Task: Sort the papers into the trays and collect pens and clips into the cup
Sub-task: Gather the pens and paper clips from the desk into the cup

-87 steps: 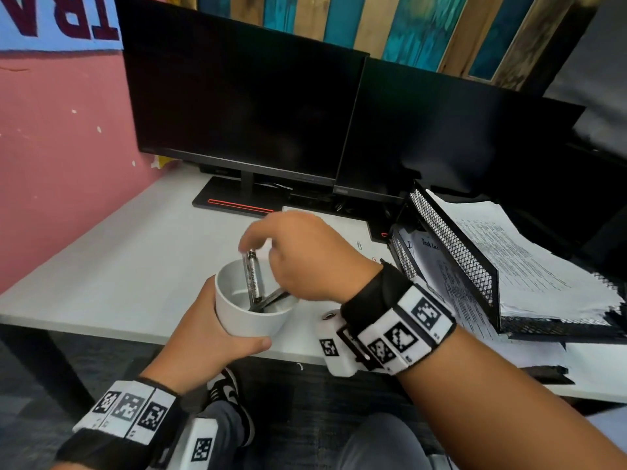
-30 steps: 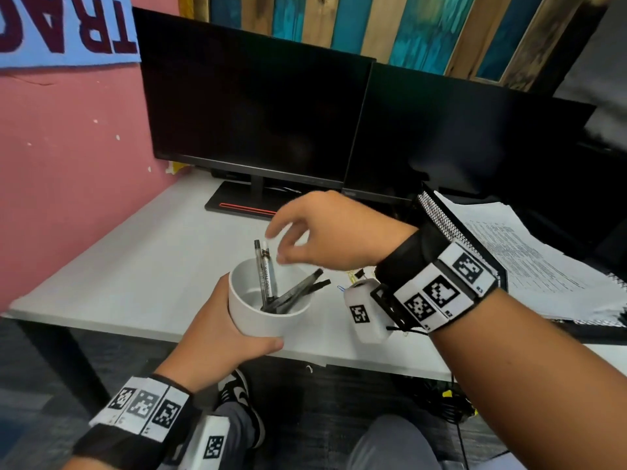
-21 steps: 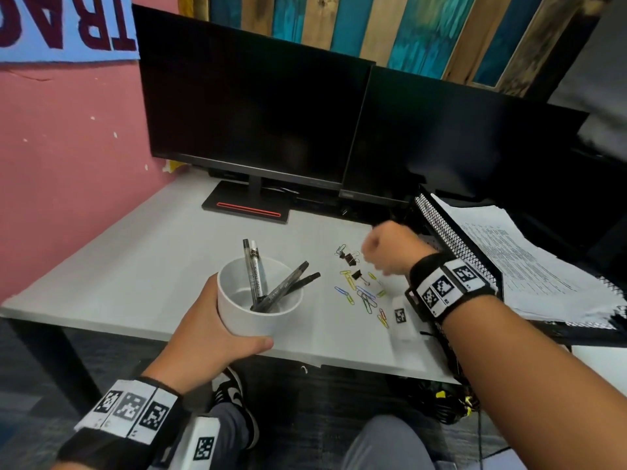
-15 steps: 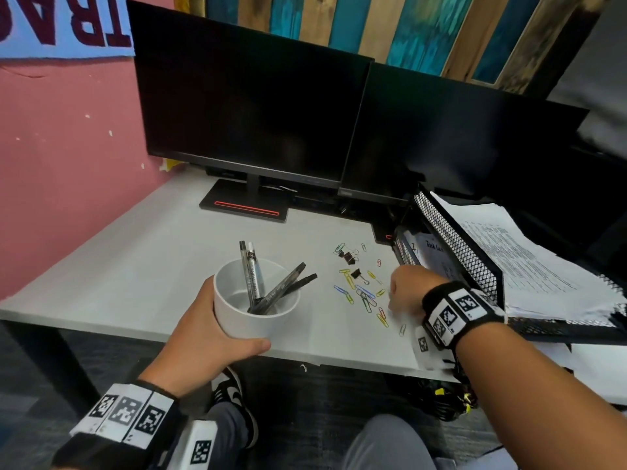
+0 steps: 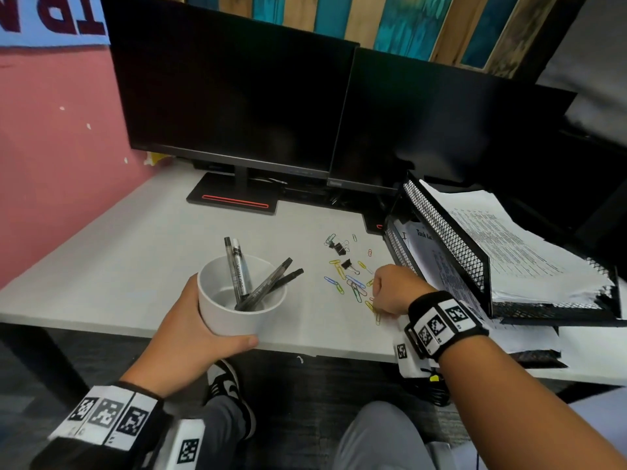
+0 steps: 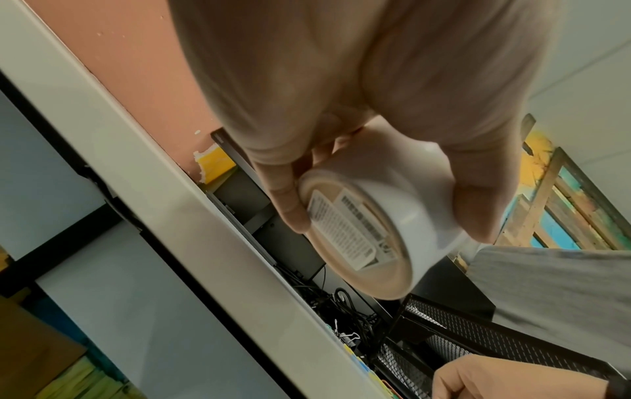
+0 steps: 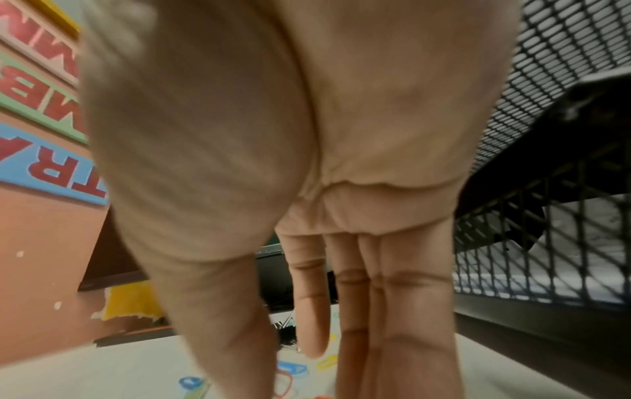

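The cup (image 5: 241,310) is a plain white, round, squat pot, held just off the near edge of the bench (image 5: 135,252), upright. In the left wrist view its underside carries a white printed label. Inside it stand the pens (image 5: 252,283): two clear-barrelled ones lean toward the back rim and two dark ones slant out over the right rim, their tips pointing toward the clips.

The left hand (image 5: 190,334) grips the cup from below and from the left, fingers wrapped round the far wall and thumb across the near wall.

To the right of the cup, on the bench top, lie the clips (image 5: 349,283): a loose scatter of coloured paper clips, yellow, blue, green and pink, with two black binder clips (image 5: 339,247) among those farther back.

The right hand (image 5: 393,291) is down on the right-hand edge of that scatter. In the right wrist view its fingers (image 7: 392,297) run long and nearly straight down to the bench, close together, the thumb alongside, with clips lying just under the tips. I cannot tell whether it has any clip pinched.

Right of the clips stand the trays (image 5: 448,239), black wire mesh, stacked, with the papers (image 5: 529,252) lying in both the upper and the lower one.

Behind the cup, at the back of the bench, two dark monitors (image 5: 234,93) stand side by side.
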{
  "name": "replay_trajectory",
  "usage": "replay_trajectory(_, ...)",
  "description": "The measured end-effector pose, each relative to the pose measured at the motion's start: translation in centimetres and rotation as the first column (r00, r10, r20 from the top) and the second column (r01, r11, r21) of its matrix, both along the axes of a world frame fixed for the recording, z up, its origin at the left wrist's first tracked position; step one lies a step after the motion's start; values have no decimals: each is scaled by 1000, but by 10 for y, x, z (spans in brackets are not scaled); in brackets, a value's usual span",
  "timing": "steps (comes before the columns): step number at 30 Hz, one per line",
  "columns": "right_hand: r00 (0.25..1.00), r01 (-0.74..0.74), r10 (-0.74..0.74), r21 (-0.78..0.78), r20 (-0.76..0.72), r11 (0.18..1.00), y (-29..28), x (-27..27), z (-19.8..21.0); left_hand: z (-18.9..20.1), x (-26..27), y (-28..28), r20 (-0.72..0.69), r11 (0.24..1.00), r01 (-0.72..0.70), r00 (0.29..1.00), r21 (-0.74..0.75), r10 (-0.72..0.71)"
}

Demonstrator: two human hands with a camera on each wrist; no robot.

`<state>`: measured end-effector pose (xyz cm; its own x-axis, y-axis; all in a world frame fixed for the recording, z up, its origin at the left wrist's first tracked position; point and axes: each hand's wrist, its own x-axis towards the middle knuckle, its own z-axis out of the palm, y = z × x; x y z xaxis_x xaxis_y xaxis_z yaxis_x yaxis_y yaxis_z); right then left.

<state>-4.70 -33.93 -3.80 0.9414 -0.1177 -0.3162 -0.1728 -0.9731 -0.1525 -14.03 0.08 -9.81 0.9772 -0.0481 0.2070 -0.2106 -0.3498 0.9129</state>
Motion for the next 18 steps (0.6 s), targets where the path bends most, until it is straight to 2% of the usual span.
replay_trajectory(5,997,-48,46,-26,-54,999,8,-10,0,0,1,2,-4,1000,-16,1000,-6,16)
replay_trajectory(11,995,-68,70,25,-69,997,11,-11,-4,-1,1,-2,-5,1000,-4,1000,-2,4)
replay_trajectory(14,999,31,-26,139,-35,990,0,-8,-7,-1,0,-1,-4,1000,3,1000,5,-3)
replay_trajectory(18,978,188,-209,414,7,891,-7,-9,-3,-2,1,2,-5,1000,7,1000,12,-7)
